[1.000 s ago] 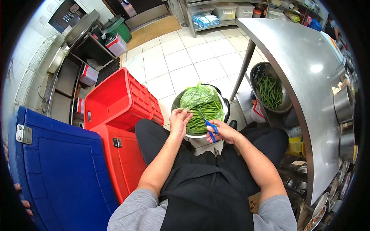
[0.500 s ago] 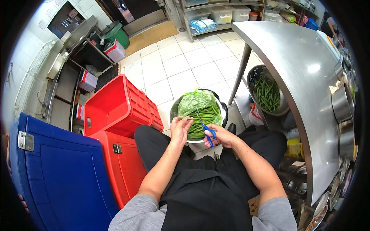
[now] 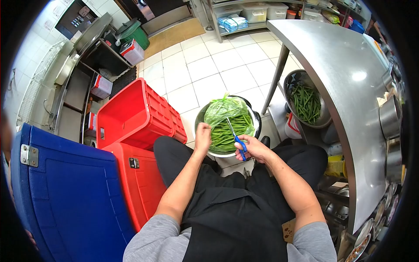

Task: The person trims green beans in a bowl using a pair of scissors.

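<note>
Between my legs stands a round basket of long green beans, with a crumpled translucent green plastic bag over its far part. My right hand is closed around the blue handles of a pair of scissors. The blades point away from me over the beans, and look nearly closed. At the left side of the basket, beside the bag, my left hand is closed with its fingers curled in. Whatever it may hold is hidden.
A red crate and a red lidded box stand on my left, beside a blue box. To my right is a steel table, with a dark colander of cut green beans below its edge.
My left hand has turned, and its fingers have curled in from an extended pinch. The scissors have shifted slightly and stay in my right hand. The whole view has moved a little.
</note>
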Available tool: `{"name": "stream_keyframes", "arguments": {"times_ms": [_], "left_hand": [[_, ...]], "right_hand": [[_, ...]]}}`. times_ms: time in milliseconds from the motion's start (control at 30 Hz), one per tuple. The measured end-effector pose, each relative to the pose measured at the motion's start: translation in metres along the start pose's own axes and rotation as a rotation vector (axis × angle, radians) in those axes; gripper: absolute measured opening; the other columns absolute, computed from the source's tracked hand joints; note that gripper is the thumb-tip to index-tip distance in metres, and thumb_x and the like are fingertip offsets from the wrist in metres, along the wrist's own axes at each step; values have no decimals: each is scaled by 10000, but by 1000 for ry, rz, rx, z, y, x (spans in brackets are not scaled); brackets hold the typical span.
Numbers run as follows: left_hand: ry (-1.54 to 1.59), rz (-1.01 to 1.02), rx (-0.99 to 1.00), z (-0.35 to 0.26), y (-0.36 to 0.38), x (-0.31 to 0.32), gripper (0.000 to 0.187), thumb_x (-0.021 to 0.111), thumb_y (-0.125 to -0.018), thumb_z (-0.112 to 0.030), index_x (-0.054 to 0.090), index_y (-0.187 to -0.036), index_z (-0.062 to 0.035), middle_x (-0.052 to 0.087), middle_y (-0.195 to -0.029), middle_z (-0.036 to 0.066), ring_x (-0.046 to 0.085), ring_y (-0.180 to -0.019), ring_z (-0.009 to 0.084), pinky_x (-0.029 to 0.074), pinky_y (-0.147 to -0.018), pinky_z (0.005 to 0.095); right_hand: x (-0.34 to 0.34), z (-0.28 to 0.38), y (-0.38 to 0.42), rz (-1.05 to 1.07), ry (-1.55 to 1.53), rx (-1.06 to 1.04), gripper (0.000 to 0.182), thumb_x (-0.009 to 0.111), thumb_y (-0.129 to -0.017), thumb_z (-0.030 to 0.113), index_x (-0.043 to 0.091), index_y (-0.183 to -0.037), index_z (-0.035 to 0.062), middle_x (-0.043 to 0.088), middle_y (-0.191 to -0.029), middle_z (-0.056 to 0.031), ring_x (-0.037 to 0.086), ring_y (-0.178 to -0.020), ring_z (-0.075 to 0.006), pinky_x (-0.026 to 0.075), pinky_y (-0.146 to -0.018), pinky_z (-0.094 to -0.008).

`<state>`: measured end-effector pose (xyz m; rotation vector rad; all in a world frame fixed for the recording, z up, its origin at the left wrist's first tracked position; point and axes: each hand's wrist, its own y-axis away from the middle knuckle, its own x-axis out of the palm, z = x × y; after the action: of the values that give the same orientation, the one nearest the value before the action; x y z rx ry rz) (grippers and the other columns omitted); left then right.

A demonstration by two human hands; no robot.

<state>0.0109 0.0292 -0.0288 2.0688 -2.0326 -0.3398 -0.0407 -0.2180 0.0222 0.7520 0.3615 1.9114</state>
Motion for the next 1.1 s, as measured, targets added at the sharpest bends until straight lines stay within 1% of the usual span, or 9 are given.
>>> {"name": "stream_keyframes", "arguments": {"times_ms": [33, 100, 133, 200, 333, 567, 667, 900, 1100], "left_hand": [[-495, -35, 352, -4, 2, 4, 106, 487, -888, -79, 573, -935, -40, 545, -749, 78, 604, -744, 240, 496, -684, 376], [-880, 65, 546, 2, 1, 6, 149, 560, -864, -124, 612, -950, -14, 551, -777, 163, 627, -806, 351, 502, -760, 442], [-880, 65, 547, 4, 3, 6, 149, 560, -864, -124, 612, -950, -14, 551, -777, 163, 627, -806, 351, 502, -760, 442], [-948, 116, 459, 4, 7, 8, 197, 658, -818, -152, 620, -958, -19, 586, -911, 180, 601, -946, 395, 489, -848, 452], [-967, 123, 469, -4, 11, 8, 275, 736, -786, -188, 620, -969, -19, 559, -1041, 182, 596, -997, 371, 497, -853, 442], [-981, 135, 450, -9, 5, 3, 231, 711, -814, -176, 672, -984, -23, 621, -1020, 179, 616, -993, 368, 497, -858, 429], [-768, 69, 440, -20, 3, 5, 256, 674, -862, -216, 683, -1021, -16, 690, -954, 208, 664, -916, 368, 511, -823, 421], [-775, 120, 391, -49, 9, 13, 270, 666, -862, -229, 689, -1030, -20, 688, -925, 216, 671, -878, 365, 513, -797, 416], [-786, 202, 389, -45, 14, 8, 264, 682, -854, -220, 687, -1009, -7, 681, -865, 194, 656, -720, 296, 509, -689, 378]], "right_hand": [[0, 1, 0, 2, -1, -1, 553, 711, -901, 318, 459, -1300, 29, 661, -855, -118, 690, -704, -203, 568, -615, -307], [1, 2, 0, 5, 15, 7, 564, 714, -899, 315, 451, -1305, 26, 660, -854, -120, 688, -707, -202, 567, -620, -308], [0, 1, 0, 6, 15, 6, 564, 714, -899, 315, 451, -1305, 26, 660, -854, -120, 688, -707, -202, 567, -620, -308], [-1, 1, -2, -9, 43, 2, 560, 713, -902, 299, 448, -1309, 21, 659, -850, -121, 684, -706, -197, 567, -625, -309], [-2, 2, 0, -31, 28, 2, 558, 713, -902, 288, 449, -1314, 20, 660, -850, -118, 677, -693, -190, 567, -626, -310], [0, 2, 0, -45, 56, -24, 531, 712, -905, 285, 463, -1294, 24, 651, -822, -99, 657, -672, -169, 552, -616, -290], [-1, 2, 1, -39, 62, -25, 536, 715, -903, 287, 462, -1296, 25, 649, -820, -97, 650, -671, -162, 546, -617, -282], [-2, 1, -3, -38, 51, -14, 581, 730, -888, 320, 453, -1310, 33, 649, -839, -100, 645, -676, -159, 538, -621, -287], [-2, 1, -1, -15, 90, 3, 573, 730, -888, 313, 460, -1309, 34, 659, -850, -106, 649, -682, -161, 536, -620, -292]]}}
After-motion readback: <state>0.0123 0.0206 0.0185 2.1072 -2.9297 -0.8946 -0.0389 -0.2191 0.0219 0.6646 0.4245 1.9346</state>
